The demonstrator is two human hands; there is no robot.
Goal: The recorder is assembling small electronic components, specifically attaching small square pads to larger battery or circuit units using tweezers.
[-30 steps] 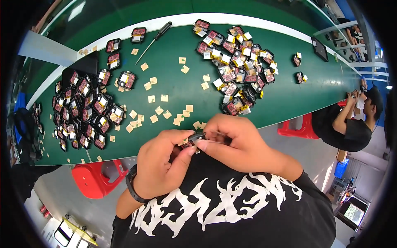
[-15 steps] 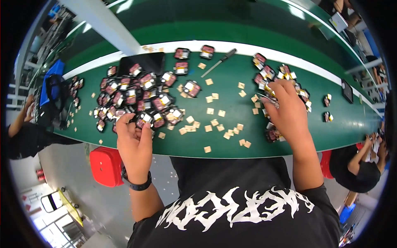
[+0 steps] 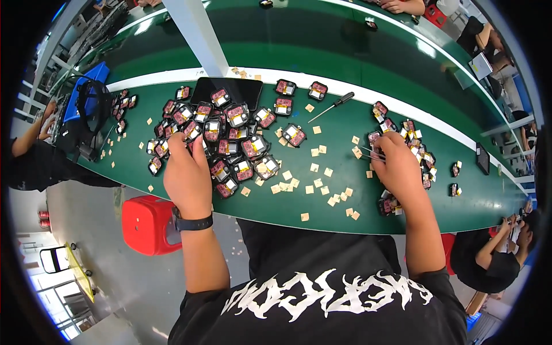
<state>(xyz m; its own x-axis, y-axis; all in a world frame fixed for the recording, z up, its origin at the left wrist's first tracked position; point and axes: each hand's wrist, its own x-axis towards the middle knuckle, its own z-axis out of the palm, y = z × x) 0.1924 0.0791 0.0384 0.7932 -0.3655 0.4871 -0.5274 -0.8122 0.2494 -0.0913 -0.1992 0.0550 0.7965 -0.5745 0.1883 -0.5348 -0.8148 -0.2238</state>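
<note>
My left hand [image 3: 187, 175] rests knuckles-up on a pile of small black square modules [image 3: 230, 135] at the left of the green belt [image 3: 339, 126], fingers curled among them; what they grip is hidden. My right hand [image 3: 398, 167] lies over a second heap of the same modules [image 3: 411, 141] at the right, fingers closed on thin metal tweezers [image 3: 371, 153] whose tips point left. Small tan square pads [image 3: 313, 187] are scattered on the belt between my hands.
A black-handled screwdriver [image 3: 332, 106] lies at the belt's far side, next to a black flat tray [image 3: 227, 92]. A red stool [image 3: 148, 224] stands below the belt's edge. Other people sit at left [image 3: 34, 161] and lower right [image 3: 489, 261].
My hands have parted from in front of my chest and gone out to the two piles. The view swung left; my left hand settled deeper into the left pile.
</note>
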